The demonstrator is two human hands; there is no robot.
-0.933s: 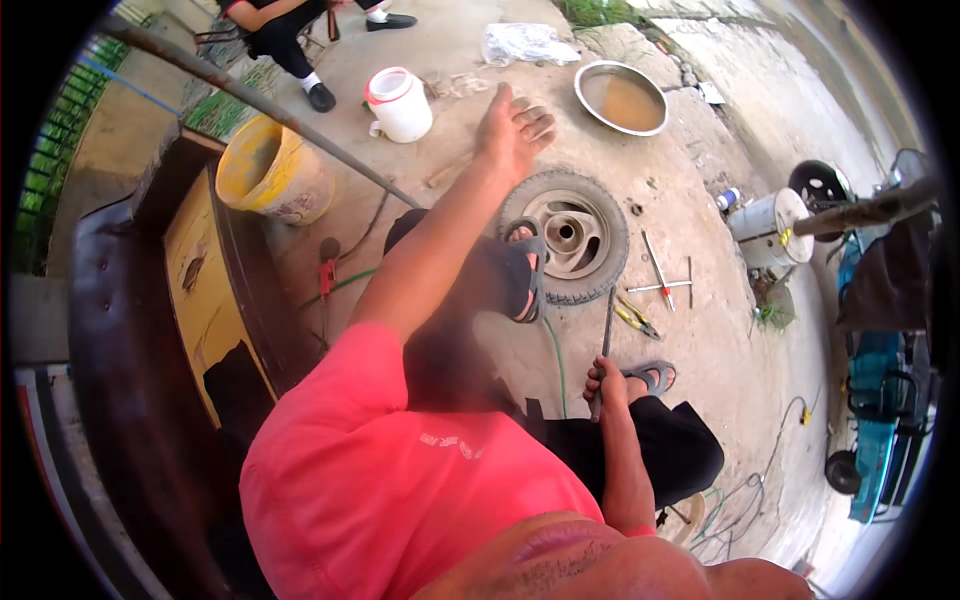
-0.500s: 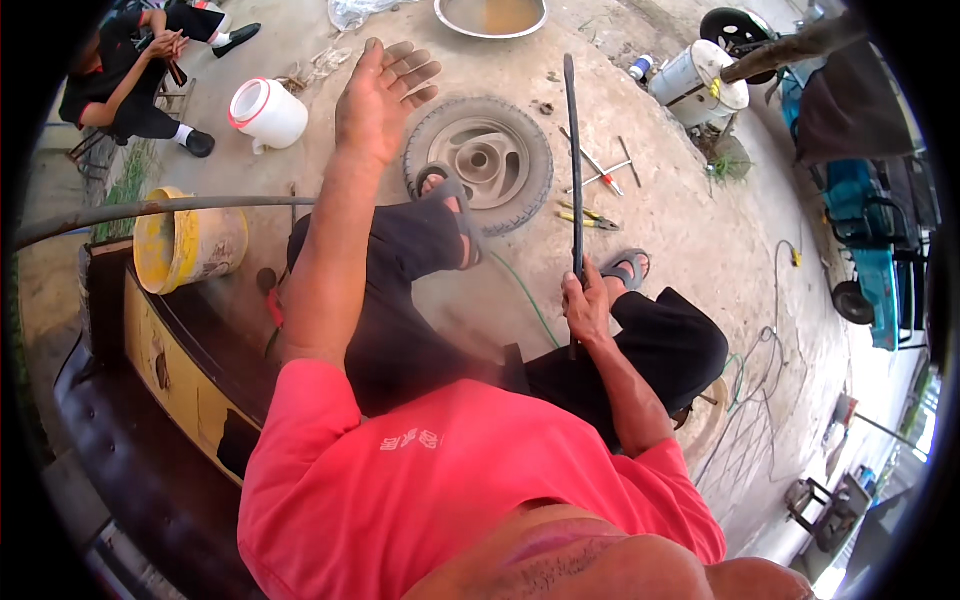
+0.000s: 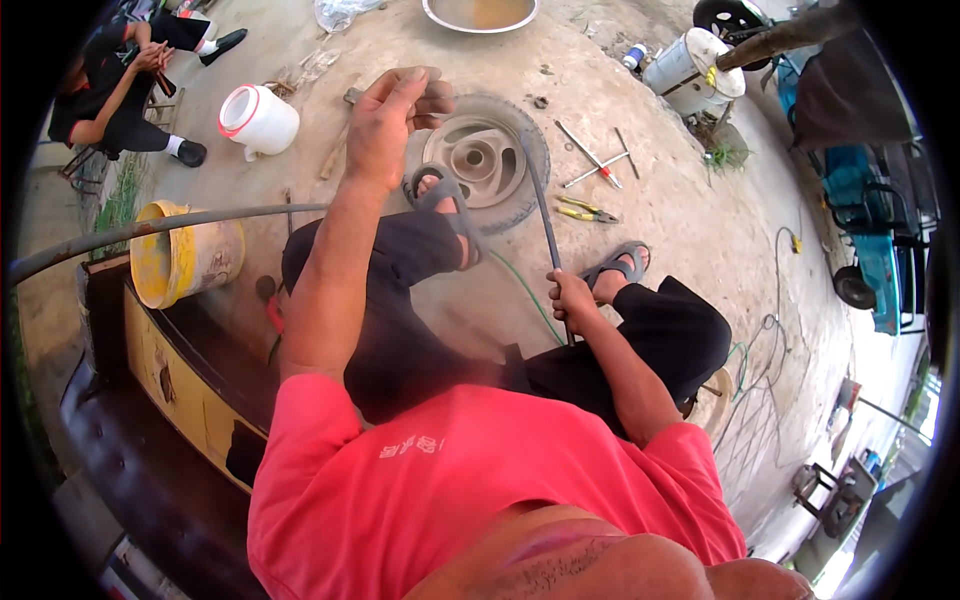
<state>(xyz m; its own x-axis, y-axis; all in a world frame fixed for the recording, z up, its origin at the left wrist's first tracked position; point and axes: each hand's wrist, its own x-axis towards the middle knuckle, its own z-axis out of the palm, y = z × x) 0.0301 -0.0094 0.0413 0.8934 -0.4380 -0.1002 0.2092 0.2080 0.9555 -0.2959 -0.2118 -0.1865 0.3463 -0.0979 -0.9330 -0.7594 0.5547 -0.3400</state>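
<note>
Right hand (image 3: 572,298) clamped on a dark metal bar (image 3: 541,205) whose long axis runs away to the small wheel's tyre (image 3: 487,160) on the concrete floor, left hand (image 3: 385,122) raised loosely curled, empty, just left of it.

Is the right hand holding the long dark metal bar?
Yes, the right hand is closed around the lower end of the long dark bar, which reaches up over the small wheel.

The left foot (image 3: 440,205) and rod (image 3: 543,215) hide part of the tyre (image 3: 490,160); the basin (image 3: 480,14) is cropped.
</note>
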